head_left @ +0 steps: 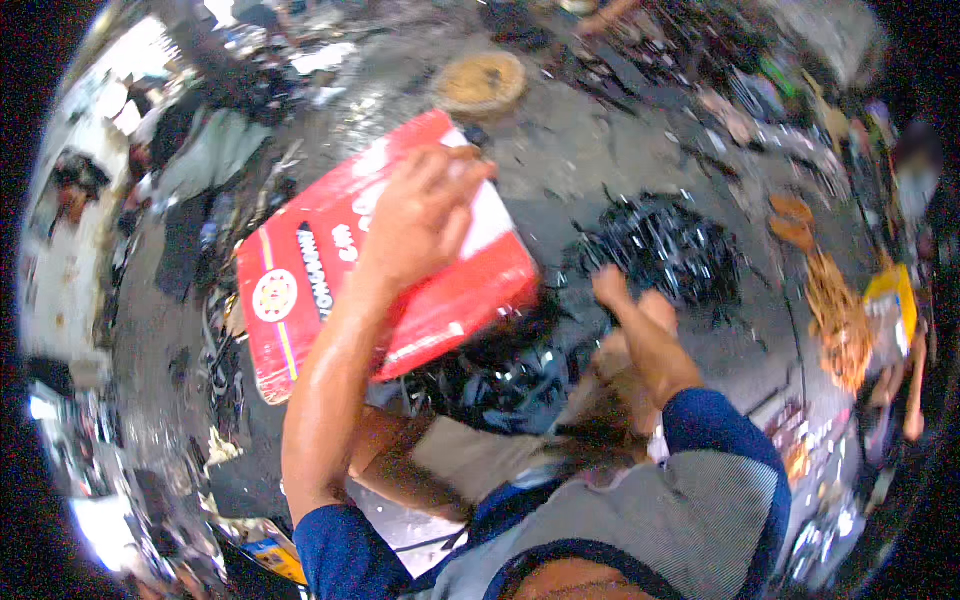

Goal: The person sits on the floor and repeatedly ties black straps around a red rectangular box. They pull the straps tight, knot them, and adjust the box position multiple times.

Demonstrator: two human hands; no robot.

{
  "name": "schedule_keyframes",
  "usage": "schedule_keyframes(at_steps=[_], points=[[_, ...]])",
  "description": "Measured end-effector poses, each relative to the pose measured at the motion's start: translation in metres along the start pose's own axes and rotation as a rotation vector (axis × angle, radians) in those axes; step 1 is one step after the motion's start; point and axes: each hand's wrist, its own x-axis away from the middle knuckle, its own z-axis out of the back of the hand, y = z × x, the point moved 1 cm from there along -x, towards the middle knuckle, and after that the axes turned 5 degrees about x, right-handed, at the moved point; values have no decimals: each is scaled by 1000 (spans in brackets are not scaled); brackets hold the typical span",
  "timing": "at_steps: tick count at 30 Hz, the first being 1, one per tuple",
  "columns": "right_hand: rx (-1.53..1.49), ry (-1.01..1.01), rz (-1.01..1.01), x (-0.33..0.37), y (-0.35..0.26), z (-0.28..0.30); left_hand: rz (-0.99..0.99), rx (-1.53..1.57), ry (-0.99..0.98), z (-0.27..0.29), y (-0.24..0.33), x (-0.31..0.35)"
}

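Left grip point(425, 212) touches red box point(460, 297) slanting lengthwise up-right.

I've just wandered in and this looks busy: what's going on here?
A person low to the floor has their left hand laid across a red box, fingers near its far edge. Their right hand is beside a heap of glossy black pieces; blur hides whether it holds anything. More dark, shiny pieces lie between the box and the person, and a round, yellowish-brown object sits beyond the box.
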Motion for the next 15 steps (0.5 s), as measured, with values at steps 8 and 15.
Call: schedule_keyframes(at_steps=[8, 15], points=[[-553, 1208, -865, -17, 5, 173, -24, 121, -59, 4, 124, 35], [-381, -444, 470, 155, -107, -51, 452, 454, -545, -80, 171, 144]])
